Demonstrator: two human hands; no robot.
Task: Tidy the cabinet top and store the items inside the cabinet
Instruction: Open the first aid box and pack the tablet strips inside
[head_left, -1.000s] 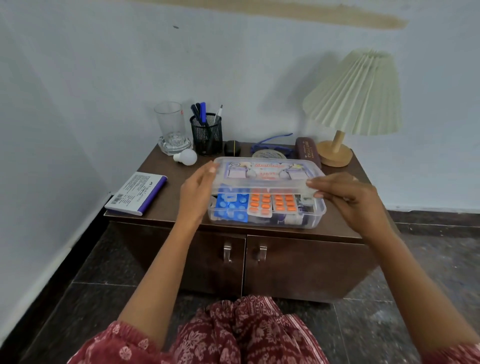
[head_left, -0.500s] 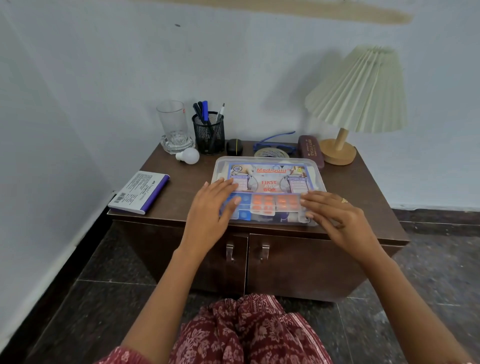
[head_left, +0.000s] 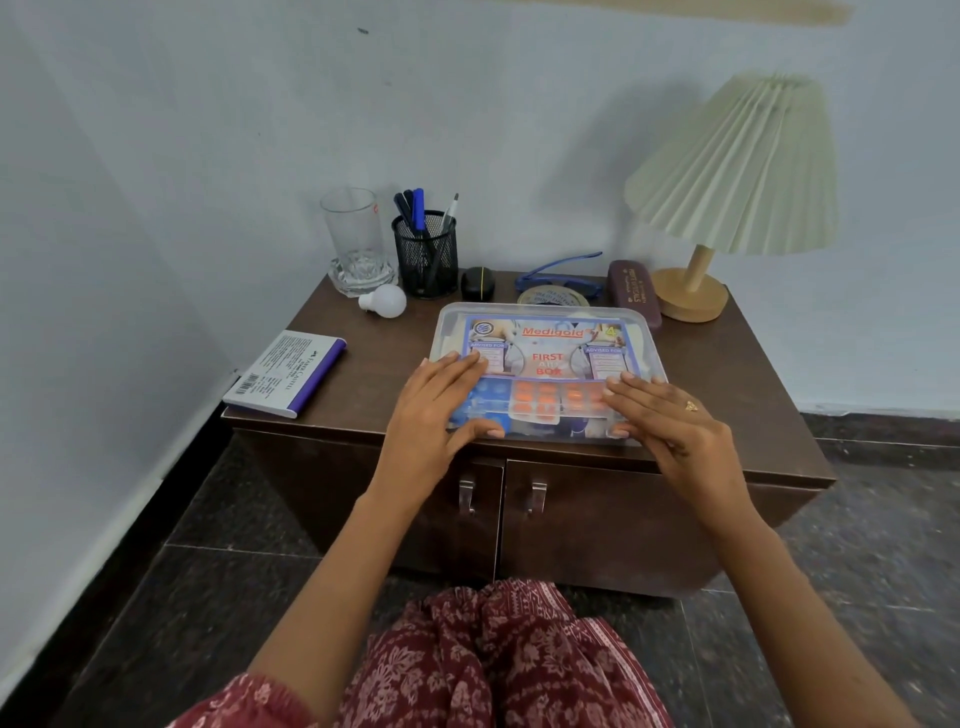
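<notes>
Cabinet doors (head_left: 597, 519) closed. Left hand (head_left: 434, 410) and right hand (head_left: 670, 421) lie flat on the lid of the clear first aid box (head_left: 545, 338) — fingers straight, slightly apart, thumbs at its front rim. Box sits front-middle on the cabinet top (head_left: 727, 374). White-purple booklet (head_left: 285, 371) at left edge. Behind — bulb (head_left: 387, 300), glass (head_left: 356, 239), mesh pen holder (head_left: 426, 254), tape roll (head_left: 553, 297), blue glasses (head_left: 561, 270), maroon case (head_left: 634, 291), lamp (head_left: 727, 171) rear right.

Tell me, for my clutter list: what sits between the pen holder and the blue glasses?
A small black round object, shown in the head view.
</notes>
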